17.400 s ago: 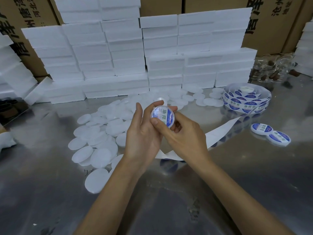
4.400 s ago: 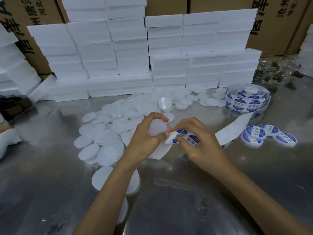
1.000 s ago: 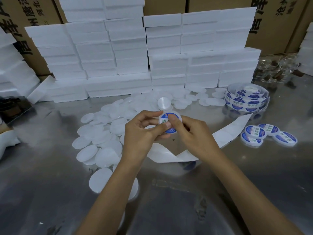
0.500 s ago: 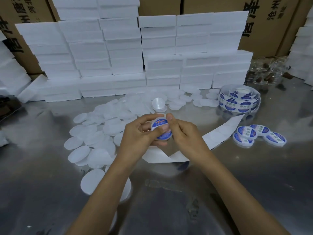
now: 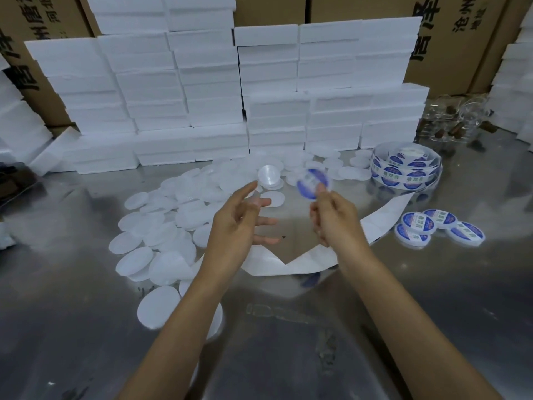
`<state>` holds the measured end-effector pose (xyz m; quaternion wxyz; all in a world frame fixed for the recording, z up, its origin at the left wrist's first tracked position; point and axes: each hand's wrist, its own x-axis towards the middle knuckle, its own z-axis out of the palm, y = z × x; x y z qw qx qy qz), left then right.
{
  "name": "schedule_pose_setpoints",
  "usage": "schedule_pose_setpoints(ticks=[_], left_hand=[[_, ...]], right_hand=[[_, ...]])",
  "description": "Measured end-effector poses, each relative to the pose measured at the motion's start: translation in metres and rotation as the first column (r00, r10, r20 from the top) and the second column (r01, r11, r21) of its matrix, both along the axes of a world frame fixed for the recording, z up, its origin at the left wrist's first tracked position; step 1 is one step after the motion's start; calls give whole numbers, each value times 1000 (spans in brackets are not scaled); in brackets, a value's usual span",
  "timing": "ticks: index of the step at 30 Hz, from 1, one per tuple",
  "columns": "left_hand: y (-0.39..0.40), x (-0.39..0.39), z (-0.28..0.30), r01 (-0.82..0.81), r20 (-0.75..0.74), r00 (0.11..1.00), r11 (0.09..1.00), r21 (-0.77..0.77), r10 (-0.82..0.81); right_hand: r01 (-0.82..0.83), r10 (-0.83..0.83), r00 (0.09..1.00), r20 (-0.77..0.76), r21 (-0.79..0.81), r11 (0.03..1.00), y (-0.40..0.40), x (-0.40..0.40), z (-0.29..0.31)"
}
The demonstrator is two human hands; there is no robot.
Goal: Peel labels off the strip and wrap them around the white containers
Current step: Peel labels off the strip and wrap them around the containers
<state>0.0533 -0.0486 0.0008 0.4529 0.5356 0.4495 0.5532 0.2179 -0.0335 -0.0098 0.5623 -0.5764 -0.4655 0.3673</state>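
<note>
Your clearest print is on the cardboard boxes (image 5: 450, 33) behind the foam: large black Chinese characters, 泽 and 沧州 among them. The blue-and-white labels on the roll (image 5: 409, 168) and on the finished containers (image 5: 415, 226) carry Chinese characters, probably three, too blurred to read.

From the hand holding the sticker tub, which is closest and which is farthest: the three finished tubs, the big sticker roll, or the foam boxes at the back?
Measured from the right hand in the head view:
1. The three labelled tubs, on the table just to its right.
2. The label roll, farther back on the right.
3. The stacked foam boxes, along the back wall, farthest.
</note>
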Motion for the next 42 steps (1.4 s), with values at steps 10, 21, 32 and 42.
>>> schedule_pose_setpoints(ticks=[10, 21, 32, 42], left_hand=[[5, -4, -4, -146, -39, 989, 989, 9, 146], [12, -17, -8, -275, 43, 960, 961, -11, 276], [21, -27, -13, -343, 0, 939, 939, -2, 343], [18, -29, -4, -315, -57, 946, 946, 70, 319]], right_hand=[[234, -329, 390, -860, -253, 939, 11, 78, -15], [285, -312, 877, -366, -128, 950, 15, 51, -7], [-177, 265, 652, 711, -197, 964, 90, -26, -24], [-198, 167, 897, 410, 35, 980, 63, -22, -3]])
